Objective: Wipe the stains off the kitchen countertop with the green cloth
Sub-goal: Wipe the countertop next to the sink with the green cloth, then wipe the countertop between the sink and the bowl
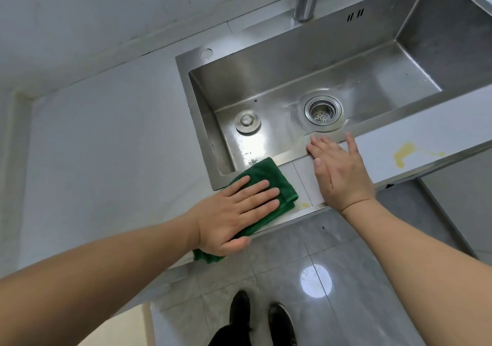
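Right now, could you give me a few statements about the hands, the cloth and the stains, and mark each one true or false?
1. The left hand presses flat on the green cloth. True.
2. The right hand holds the cloth. False: it rests open on the countertop by the sink rim.
3. A yellow stain lies on the countertop right of the right hand. True.
4. The cloth lies inside the sink. False: it lies on the counter's front edge.
5. The small stain beside the cloth is covered. False: it shows.
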Demonstrator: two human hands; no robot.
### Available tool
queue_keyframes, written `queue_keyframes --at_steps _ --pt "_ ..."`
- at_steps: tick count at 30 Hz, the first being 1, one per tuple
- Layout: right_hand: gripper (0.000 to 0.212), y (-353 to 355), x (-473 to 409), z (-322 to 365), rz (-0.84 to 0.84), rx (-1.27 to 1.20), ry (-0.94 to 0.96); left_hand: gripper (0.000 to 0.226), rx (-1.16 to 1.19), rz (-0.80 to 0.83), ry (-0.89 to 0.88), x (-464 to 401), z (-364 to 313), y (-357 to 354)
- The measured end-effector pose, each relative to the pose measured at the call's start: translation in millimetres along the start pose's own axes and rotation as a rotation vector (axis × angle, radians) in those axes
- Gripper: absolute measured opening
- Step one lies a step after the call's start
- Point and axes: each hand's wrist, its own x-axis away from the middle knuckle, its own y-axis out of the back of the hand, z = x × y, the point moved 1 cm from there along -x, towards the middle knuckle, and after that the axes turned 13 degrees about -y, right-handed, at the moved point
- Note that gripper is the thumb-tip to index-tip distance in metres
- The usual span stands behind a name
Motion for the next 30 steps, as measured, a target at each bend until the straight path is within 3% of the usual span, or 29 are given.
queue_keyframes --at_steps 4,8,12,14,16,18,21,30 --pt "0.058 2 0 1 0.025 0.044 -0.006 0.079 -0.019 -0.001 -0.230 -22 29 13" --pt "0.061 10 8 10 0.136 0.068 -0.121 0.083 -0.028 0.000 -0.209 -23 31 13" --pt "0.058 39 36 31 0.069 0.027 -0.507 0.087 -0.022 -0.002 -0.158 -18 27 13" --pt "0.048 53 53 31 0.066 0.009 -0.805 0.088 -0.001 0.020 -0.124 -17 21 13" --pt "0.045 66 62 27 0.163 -0.046 -1.162 0.087 0.004 0.033 -0.116 -18 16 14" --pt "0.054 74 60 24 0.372 -0.154 -1.354 0.086 0.006 0.018 -0.111 -20 14 13" --pt "0.050 82 40 24 0.489 -0.367 -1.444 0.084 0.006 -0.007 -0.121 -20 19 16" --pt "0.053 81 16 -9 0.670 -0.242 -1.341 0.085 0.026 -0.035 -0.141 -30 22 15"
